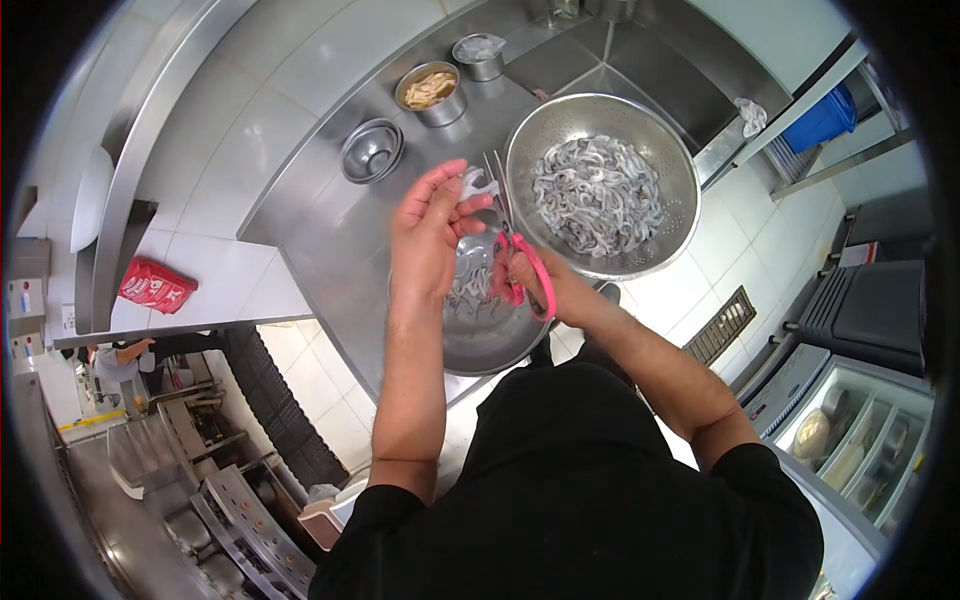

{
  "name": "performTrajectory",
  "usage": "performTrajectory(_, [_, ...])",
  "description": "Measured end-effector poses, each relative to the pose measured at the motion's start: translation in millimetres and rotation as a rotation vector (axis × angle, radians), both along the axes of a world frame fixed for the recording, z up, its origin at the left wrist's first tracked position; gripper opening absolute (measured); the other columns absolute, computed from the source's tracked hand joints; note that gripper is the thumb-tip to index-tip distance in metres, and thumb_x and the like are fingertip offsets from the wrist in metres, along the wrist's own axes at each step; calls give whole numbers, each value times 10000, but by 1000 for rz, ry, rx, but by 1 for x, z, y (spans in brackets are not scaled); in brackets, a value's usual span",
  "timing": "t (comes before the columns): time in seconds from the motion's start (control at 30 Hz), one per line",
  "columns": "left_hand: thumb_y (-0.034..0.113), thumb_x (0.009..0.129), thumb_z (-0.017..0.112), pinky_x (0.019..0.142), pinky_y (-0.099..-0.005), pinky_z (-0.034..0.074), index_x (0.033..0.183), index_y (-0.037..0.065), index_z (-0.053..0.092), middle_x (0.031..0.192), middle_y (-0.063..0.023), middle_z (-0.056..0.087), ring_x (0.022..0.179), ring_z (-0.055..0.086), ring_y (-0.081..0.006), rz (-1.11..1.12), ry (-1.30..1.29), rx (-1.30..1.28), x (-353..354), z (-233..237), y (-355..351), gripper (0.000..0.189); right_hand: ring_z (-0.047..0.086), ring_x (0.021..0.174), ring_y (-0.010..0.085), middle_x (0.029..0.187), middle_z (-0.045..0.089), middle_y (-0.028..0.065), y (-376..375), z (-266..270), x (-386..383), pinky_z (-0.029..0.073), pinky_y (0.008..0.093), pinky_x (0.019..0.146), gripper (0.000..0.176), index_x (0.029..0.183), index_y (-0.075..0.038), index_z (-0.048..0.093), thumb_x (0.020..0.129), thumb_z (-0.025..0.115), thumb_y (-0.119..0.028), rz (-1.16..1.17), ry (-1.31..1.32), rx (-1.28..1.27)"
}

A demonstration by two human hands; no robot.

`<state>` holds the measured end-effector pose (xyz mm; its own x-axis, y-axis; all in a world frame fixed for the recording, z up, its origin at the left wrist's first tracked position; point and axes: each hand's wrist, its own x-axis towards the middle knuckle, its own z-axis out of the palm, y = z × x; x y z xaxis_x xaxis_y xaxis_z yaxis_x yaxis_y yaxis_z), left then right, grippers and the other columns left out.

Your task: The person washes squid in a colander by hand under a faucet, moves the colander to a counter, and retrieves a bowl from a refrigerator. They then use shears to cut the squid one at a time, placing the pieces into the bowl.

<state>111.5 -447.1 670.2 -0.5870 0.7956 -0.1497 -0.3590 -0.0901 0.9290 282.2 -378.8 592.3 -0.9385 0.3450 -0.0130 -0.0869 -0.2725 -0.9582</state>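
Note:
My left hand (pixel 435 215) pinches a pale, greyish piece of seafood (pixel 478 184) between thumb and fingers. Pink-handled scissors (pixel 540 278) are in my right hand (pixel 522 272), their blades pointing up beside that piece, slightly apart. Below both hands sits a metal bowl (pixel 490 350) with several small grey pieces (pixel 470 287) in it, partly hidden by my hands. To the right, a large perforated colander (pixel 682 190) holds a heap of similar grey-white strips (pixel 598 195).
Behind my hands stand an empty small metal bowl (pixel 372 152), a tin of yellowish pieces (pixel 430 88) and a tin with white contents (pixel 480 52). A sink (pixel 660 70) lies beyond the colander. Far left, a red bag (pixel 157 285) and another person (pixel 118 362) are visible.

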Motion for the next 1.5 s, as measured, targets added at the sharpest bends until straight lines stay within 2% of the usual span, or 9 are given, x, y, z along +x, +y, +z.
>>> performTrajectory(0.1, [115, 1024, 612, 730, -290, 558, 1361, 1, 590, 1133, -87, 682, 943, 700, -173, -52, -22, 21, -1, -10, -4, 355, 582, 740, 109, 784, 602, 15, 2, 7, 1, 476, 275, 648, 504, 869, -52, 616, 1085, 497, -491, -17, 11, 13])
performTrajectory(0.33, [13, 961, 592, 791, -278, 507, 1382, 12, 582, 1003, -17, 648, 896, 624, -114, -287, 7, 6, 2, -13, -13, 421, 524, 637, 81, 729, 573, 8, 2, 7, 7, 408, 245, 543, 510, 802, -63, 596, 1081, 509, -481, 40, 11, 1])
performTrajectory(0.5, [31, 977, 597, 781, -264, 466, 1290, 23, 654, 971, 5, 619, 829, 528, -91, -456, 165, -80, -2, -16, -17, 318, 532, 647, 109, 728, 570, 18, -2, 13, 16, 439, 270, 602, 573, 812, -64, 591, 1068, 483, -566, 104, -3, -44])
performTrajectory(0.7, [93, 1047, 573, 739, -280, 452, 1094, 7, 679, 943, -8, 534, 800, 515, -115, -400, 577, -242, 9, -31, -34, 144, 539, 671, 153, 701, 527, 30, -1, 25, 24, 472, 316, 723, 670, 842, -56, 567, 1045, 411, -675, 132, -75, -159])
performTrajectory(0.9, [113, 1035, 595, 702, -318, 462, 1064, 3, 680, 959, -82, 566, 795, 570, -186, -330, 630, -319, 21, -48, -50, 142, 543, 661, 155, 684, 499, 17, -6, 12, 24, 453, 307, 706, 683, 830, -76, 544, 1031, 394, -711, 210, -150, -345])
performTrajectory(1.13, [73, 966, 654, 749, -356, 503, 1164, 25, 712, 1008, -123, 634, 848, 624, -243, -244, 797, -464, 13, -83, -73, 212, 563, 630, 149, 665, 523, 13, -8, 5, 24, 446, 302, 644, 662, 768, -90, 559, 1023, 458, -693, 56, -264, -289])
performTrajectory(1.3, [37, 902, 685, 851, -341, 523, 1199, 11, 706, 1100, -128, 663, 948, 653, -241, -107, 752, -512, 11, -81, -84, 300, 567, 626, 136, 667, 570, 17, 5, -1, 33, 461, 282, 641, 652, 727, -84, 587, 995, 546, -677, 123, -409, -189])
performTrajectory(1.4, [14, 894, 670, 841, -321, 524, 1205, -3, 702, 1100, -124, 664, 930, 661, -239, -54, 880, -394, 8, -69, -87, 313, 559, 623, 112, 662, 561, 9, -1, -3, 37, 447, 269, 609, 617, 741, -85, 599, 988, 586, -650, 154, -495, -138])
performTrajectory(1.5, [15, 892, 665, 851, -312, 520, 1209, -4, 702, 1105, -117, 665, 946, 661, -234, -22, 841, -319, -1, -82, -90, 319, 549, 623, 94, 668, 557, -1, -6, -5, 39, 431, 264, 582, 582, 756, -86, 606, 983, 619, -622, 184, -543, -110])
